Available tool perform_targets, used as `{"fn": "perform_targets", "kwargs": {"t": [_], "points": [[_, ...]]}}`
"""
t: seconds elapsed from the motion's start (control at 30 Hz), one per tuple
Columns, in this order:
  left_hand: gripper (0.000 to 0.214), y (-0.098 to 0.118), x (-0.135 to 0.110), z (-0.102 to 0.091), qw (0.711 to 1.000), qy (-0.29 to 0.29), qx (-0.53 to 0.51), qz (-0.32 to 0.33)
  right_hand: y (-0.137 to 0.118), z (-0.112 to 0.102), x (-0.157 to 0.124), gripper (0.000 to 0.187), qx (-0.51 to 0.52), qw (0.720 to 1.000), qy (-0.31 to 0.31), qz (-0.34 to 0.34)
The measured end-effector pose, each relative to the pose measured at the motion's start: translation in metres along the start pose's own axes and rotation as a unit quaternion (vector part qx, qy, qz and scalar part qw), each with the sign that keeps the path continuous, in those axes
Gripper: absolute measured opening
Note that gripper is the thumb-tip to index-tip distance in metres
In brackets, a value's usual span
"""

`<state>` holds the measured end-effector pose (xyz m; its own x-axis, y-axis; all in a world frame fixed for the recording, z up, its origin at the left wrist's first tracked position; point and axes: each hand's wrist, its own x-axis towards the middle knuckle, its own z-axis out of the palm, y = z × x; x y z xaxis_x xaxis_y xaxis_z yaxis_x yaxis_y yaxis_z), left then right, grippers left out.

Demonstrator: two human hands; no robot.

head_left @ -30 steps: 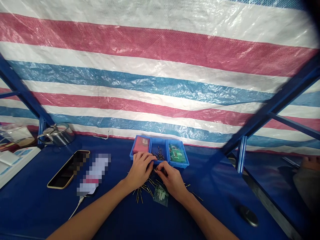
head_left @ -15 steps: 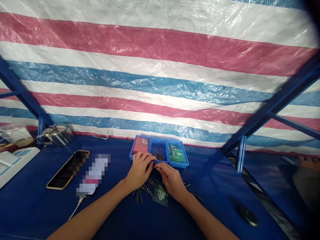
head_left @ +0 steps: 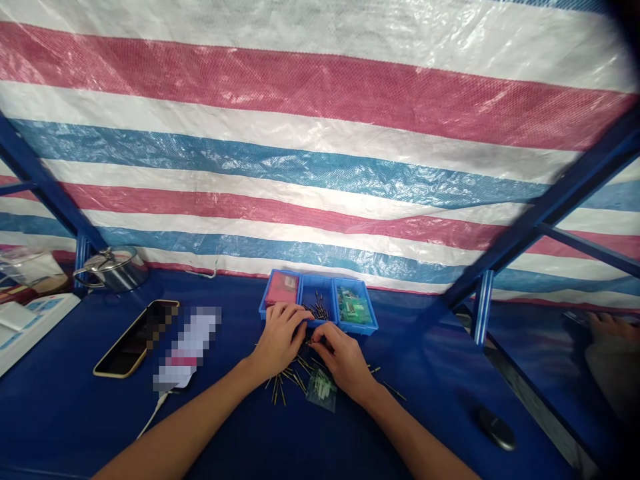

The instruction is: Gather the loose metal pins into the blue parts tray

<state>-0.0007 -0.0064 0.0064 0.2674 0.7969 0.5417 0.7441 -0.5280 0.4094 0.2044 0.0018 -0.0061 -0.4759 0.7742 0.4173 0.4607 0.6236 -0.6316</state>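
In front of a row of blue bins (head_left: 306, 323), my left hand (head_left: 281, 337) is closed, its fingers bent over by the front rim and its thumb drawn in. What it holds is hidden. My right hand (head_left: 345, 353) pinches thumb and fingertips close to the left thumb; a small dark tip shows there, too small to name. Thin drill bits (head_left: 280, 388) lie scattered on the table beneath and beside both hands. Between my wrists rests a small clear bag (head_left: 321, 390) with pale pieces inside. More drill bits (head_left: 320, 309) lie in the middle bin.
The left bin holds a red packet (head_left: 283, 291), the right one green packets (head_left: 352, 304). On the left are a phone (head_left: 130, 343), a cabled, blurred phone (head_left: 187, 353) and a metal pot (head_left: 117, 270). A black mouse (head_left: 495, 429) lies right. Another person's hand (head_left: 613, 328) is far right.
My right hand's fingers have bent more and drawn slightly back from the bin rim. My left hand has stayed in place. The other person's hand at far right shifted a little.
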Motion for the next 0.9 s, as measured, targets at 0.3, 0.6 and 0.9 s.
{"fn": "perform_targets", "kwargs": {"t": [0.3,0.6,0.9], "points": [[0.025,-0.0005,-0.0006,0.0007,1.000,0.002,0.010,0.000,-0.0021,-0.0011,-0.0001,0.007,0.003,1.000,-0.008,-0.003],[0.026,0.0002,-0.0001,-0.0004,1.000,-0.006,0.002,-0.002,-0.0033,-0.0005,0.0018,0.005,0.004,1.000,0.000,-0.006],[0.026,0.0004,-0.0002,-0.0011,1.000,-0.008,0.000,-0.003,-0.0033,-0.0006,0.0006,0.007,-0.017,1.000,0.012,-0.018]]}}
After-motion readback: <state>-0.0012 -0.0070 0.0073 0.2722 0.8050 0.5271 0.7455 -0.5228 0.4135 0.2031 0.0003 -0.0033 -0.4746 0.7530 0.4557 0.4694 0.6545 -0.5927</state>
